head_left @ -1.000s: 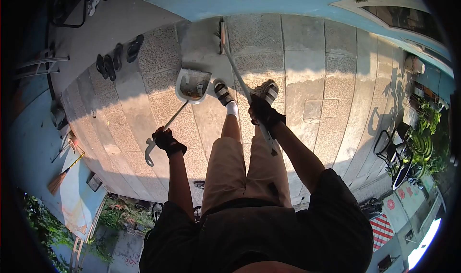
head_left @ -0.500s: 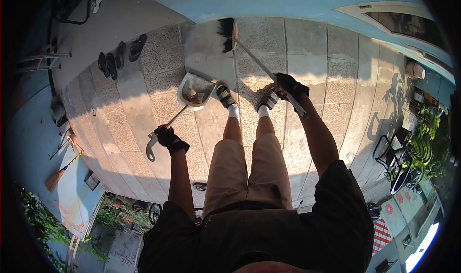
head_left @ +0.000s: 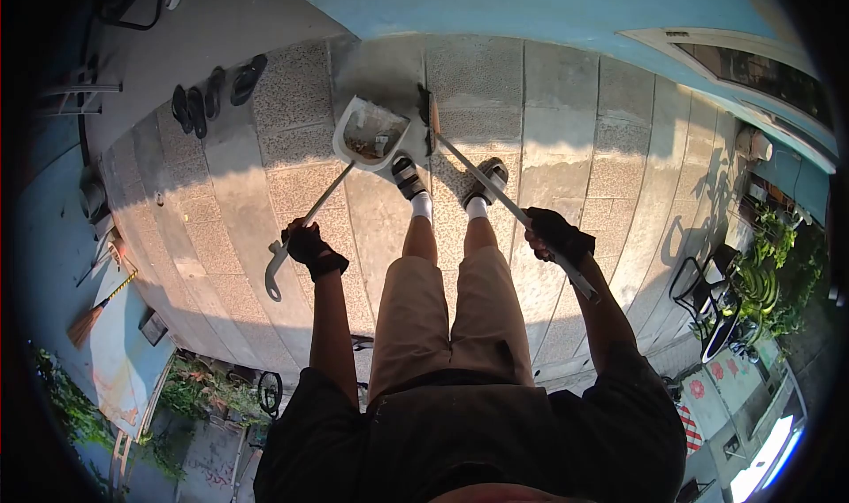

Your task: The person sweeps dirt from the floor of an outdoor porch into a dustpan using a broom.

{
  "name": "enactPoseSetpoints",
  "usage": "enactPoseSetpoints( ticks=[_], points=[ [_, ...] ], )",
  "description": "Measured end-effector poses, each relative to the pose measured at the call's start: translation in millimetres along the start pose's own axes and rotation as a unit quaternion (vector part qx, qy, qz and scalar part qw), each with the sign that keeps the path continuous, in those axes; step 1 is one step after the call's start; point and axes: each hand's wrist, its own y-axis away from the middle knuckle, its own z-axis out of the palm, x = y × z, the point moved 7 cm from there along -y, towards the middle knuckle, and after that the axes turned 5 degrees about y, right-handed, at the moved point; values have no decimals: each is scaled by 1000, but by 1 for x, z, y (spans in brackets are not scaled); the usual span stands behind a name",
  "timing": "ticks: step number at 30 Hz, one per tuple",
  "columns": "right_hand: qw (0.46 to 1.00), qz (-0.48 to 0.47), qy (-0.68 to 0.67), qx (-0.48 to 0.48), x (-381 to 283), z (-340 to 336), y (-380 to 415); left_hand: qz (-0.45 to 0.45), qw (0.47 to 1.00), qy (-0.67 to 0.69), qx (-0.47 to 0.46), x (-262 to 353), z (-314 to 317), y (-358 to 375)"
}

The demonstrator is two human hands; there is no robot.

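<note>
My left hand (head_left: 308, 245), in a black fingerless glove, is closed around the handle of a long-handled dustpan (head_left: 340, 140). The handle's curved grey end hangs below the fist. Bits of debris (head_left: 380, 140) lie inside the pan, which stands on the paving just left of my feet. My right hand (head_left: 553, 236), gloved likewise, grips the grey pole of a broom (head_left: 432, 122). Dark bristles of the broom head touch the ground a little to the right of the dustpan, in front of my sandals (head_left: 409, 176).
Several dark slippers (head_left: 196, 112) lie by the wall at upper left. A blue wall (head_left: 495, 7) runs along the far side. A straw broom (head_left: 86, 324) leans at the left; potted plants (head_left: 769, 282) and a black chair (head_left: 703, 286) stand at the right.
The broom head has come back toward me from near the blue wall, and my right hand has dropped lower. The dustpan has shifted forward and tilted slightly.
</note>
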Motion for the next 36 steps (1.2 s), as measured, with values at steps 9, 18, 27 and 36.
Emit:
enactPoseSetpoints(
  ticks=[9,18,27,36],
  points=[
    [994,-90,-55,13,-59,-3,-60,32,999,-22,33,22,12,21],
    [996,32,-43,66,33,51,-7,33,996,-41,75,8,-16,14],
    [988,-110,-68,79,-56,52,-113,26,996,-41,75,-2,-25,4],
    [987,-112,21,118,4,73,-46,16,995,-43,83,11,-13,5]
  ],
)
